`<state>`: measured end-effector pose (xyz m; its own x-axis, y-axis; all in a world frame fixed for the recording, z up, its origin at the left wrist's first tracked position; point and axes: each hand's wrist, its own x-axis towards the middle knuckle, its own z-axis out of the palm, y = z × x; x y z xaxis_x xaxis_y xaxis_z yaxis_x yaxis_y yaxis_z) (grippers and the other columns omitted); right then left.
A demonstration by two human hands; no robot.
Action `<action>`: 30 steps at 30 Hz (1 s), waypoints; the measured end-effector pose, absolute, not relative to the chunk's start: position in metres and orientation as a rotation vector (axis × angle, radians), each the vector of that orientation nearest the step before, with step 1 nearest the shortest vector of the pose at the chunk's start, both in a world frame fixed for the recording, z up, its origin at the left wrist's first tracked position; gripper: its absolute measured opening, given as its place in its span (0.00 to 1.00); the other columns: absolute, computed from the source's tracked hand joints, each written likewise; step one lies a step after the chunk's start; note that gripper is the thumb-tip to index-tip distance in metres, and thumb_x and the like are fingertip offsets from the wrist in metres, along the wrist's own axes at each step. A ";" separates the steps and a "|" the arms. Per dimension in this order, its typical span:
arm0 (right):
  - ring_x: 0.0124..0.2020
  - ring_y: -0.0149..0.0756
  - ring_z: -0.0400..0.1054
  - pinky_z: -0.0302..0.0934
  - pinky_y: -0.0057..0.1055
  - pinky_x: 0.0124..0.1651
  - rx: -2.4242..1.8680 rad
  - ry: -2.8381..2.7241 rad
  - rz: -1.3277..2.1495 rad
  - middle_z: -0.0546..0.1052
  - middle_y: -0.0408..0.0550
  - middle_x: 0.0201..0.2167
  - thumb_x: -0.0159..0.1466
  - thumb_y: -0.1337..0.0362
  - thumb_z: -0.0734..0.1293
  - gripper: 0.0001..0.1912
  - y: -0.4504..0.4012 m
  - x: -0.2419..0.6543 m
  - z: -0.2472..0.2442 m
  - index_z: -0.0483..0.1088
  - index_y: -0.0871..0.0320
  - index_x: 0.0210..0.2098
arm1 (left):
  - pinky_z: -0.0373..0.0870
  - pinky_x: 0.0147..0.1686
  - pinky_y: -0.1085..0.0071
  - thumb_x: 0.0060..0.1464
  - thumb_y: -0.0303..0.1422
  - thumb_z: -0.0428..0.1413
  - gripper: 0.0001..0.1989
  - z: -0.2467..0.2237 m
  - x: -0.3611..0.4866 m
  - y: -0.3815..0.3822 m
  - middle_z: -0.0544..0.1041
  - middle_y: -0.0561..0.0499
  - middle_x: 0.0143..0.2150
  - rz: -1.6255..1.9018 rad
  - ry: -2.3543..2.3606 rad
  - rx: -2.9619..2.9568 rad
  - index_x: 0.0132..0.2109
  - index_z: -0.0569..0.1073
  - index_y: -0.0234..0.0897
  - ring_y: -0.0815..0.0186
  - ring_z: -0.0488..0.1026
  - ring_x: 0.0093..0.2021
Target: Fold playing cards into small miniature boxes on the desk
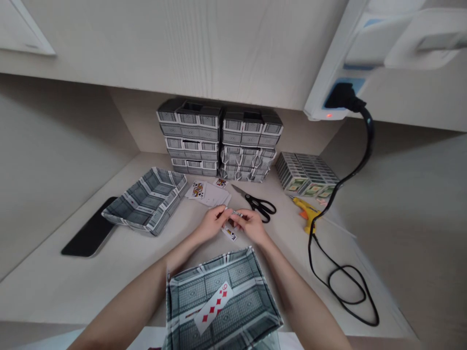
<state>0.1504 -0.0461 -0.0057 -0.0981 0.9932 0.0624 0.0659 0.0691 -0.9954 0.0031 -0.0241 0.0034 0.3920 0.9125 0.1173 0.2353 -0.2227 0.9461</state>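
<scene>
Both hands meet near the middle of the table. My left hand (213,222) has its fingers pinched on a small playing card piece (237,213). My right hand (252,225) pinches the same piece from the other side. Just beneath the fingers lies a king card (229,234). Behind the hands are loose cards (215,194), some face up. Black-handled scissors (260,204) rest beyond my right hand. Between my forearms, close to my body, is a box made of cards (244,287) with a cut nine of diamonds strip (213,308) inside it.
A card tray (148,197) overlaps a black phone (89,231) at left. Stacked card boxes (193,126) stand at the back, with card packs (306,172) to their right. A yellow glue gun (309,212) and looping black cable (343,267) lie at right, below a power strip (328,92).
</scene>
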 end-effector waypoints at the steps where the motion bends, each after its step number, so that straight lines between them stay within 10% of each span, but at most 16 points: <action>1: 0.16 0.27 0.56 0.53 0.25 0.20 -1.161 -1.363 1.197 0.66 0.41 0.15 0.52 0.53 0.66 0.15 -0.046 0.150 -0.006 0.66 0.58 0.19 | 0.56 0.24 0.76 0.53 0.43 0.47 0.19 0.004 0.003 -0.024 0.61 0.58 0.17 0.890 1.004 1.698 0.21 0.61 0.35 0.73 0.59 0.21; 16: 0.31 0.37 0.64 0.59 0.33 0.37 -1.188 -1.747 0.591 0.72 0.50 0.28 0.61 0.58 0.60 0.12 -0.053 0.153 -0.004 0.73 0.54 0.32 | 0.55 0.19 0.75 0.50 0.47 0.49 0.19 0.006 0.004 -0.025 0.59 0.60 0.12 0.901 0.980 1.515 0.23 0.61 0.36 0.73 0.57 0.15; 30: 0.22 0.33 0.66 0.61 0.29 0.29 -1.245 -1.596 0.773 0.73 0.44 0.20 0.59 0.59 0.61 0.11 -0.054 0.149 -0.003 0.71 0.55 0.26 | 0.56 0.20 0.75 0.50 0.49 0.48 0.21 0.004 0.003 -0.024 0.60 0.60 0.12 0.865 0.989 1.532 0.23 0.60 0.36 0.74 0.57 0.15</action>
